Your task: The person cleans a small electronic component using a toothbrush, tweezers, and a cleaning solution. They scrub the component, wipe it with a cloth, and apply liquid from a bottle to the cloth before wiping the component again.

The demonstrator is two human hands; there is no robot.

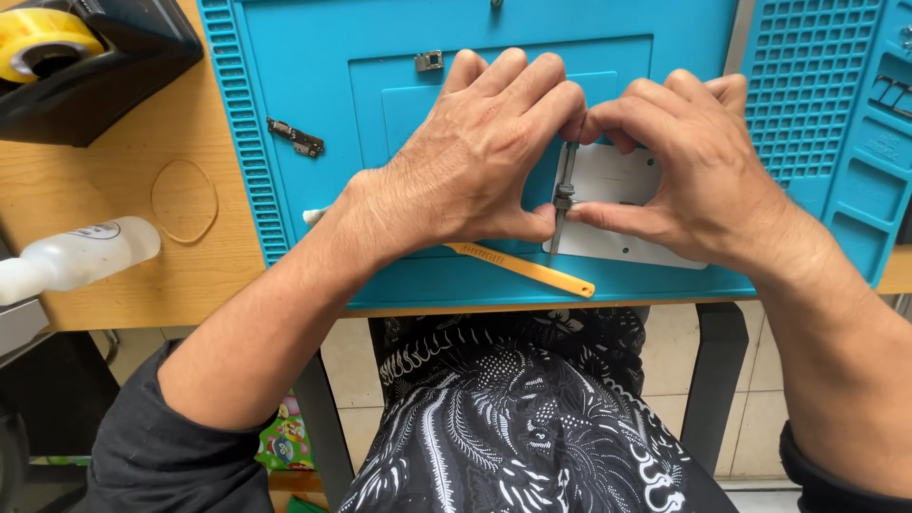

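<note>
A white flat device [622,204], like a phone back, lies on the blue silicone work mat [313,85]. My left hand [475,152] covers its left part, and my right hand [684,171] rests over its right part. Both thumbs and forefingers pinch a thin metal tool [563,195] standing along the device's left edge. Under my left wrist, a yellow plastic pry strip [532,270] lies on the mat, partly hidden.
Two small electronic parts [296,139] [428,62] lie on the mat. A black tape dispenser with a yellow roll [43,43] sits at the top left. A white squeeze bottle [81,255] lies on the wooden table [190,275]. A blue compartment tray [817,85] is at right.
</note>
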